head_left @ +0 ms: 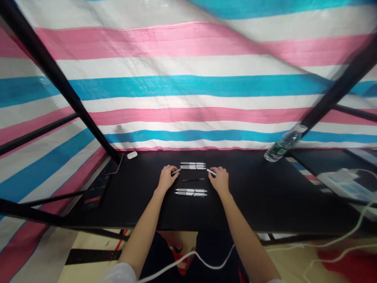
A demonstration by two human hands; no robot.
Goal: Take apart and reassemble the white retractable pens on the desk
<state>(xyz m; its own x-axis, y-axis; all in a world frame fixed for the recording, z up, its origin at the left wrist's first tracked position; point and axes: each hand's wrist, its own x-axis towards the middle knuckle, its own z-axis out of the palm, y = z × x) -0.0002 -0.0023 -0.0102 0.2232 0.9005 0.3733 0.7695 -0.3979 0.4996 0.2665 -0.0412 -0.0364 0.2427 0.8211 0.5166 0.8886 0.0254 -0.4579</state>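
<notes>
My left hand (167,177) rests on the black table, its fingers closed on a grey pen barrel half (176,171). Opposite it, my right hand (219,179) grips a white pen barrel half (211,171). Between the hands lies a thin dark pen refill (193,180), apart from both. Just beyond it, two white-and-grey pens (193,166) lie side by side. Nearer to me is another pair of pens (191,192), also parallel to the table edge. Parts of both barrel halves are hidden by my fingers.
A clear plastic bottle (284,144) stands tilted in the picture at the back right. At the back left sits a small white case (132,155). Black frame posts (75,100) flank the table (250,204), with a striped sheet behind. A white cable (206,264) runs across my lap.
</notes>
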